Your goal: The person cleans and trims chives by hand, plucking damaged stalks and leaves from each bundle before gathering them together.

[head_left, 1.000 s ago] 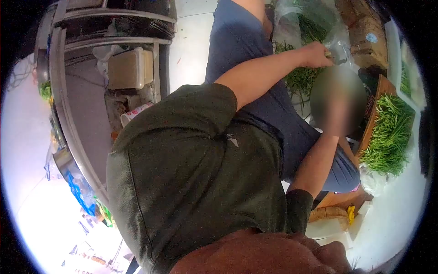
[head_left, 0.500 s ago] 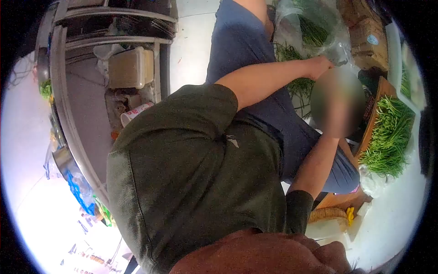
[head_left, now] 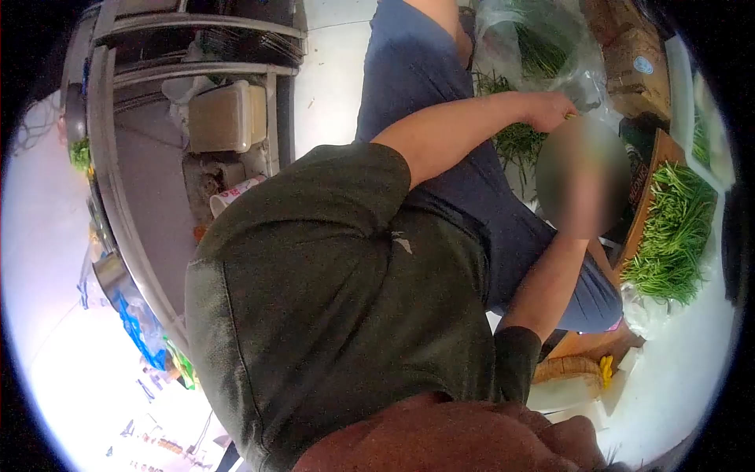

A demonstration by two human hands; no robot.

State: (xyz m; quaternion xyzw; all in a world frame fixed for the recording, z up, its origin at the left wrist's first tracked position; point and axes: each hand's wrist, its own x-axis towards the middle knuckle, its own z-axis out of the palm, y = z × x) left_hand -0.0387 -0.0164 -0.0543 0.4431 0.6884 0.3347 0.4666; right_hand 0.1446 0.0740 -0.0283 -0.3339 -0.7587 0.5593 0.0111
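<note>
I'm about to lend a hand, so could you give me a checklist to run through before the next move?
1. Bare left hand in view: ok.
2. What it holds identifiable: cannot tell; too little shows.
3. Bare right hand clearly visible: not ok; a round blur covers it.
4. Bright-green, thin-stalked vegetables in plain view: ok.
5. Crumpled, clear plastic bag with dark-green stalks sealed: cannot tell.

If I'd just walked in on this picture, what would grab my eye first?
Probably the heap of bright green stems toward the right edge. The person's dark shirt fills the middle; up and right of it, the left hand sits beside a round blur covering the right hand.
</note>
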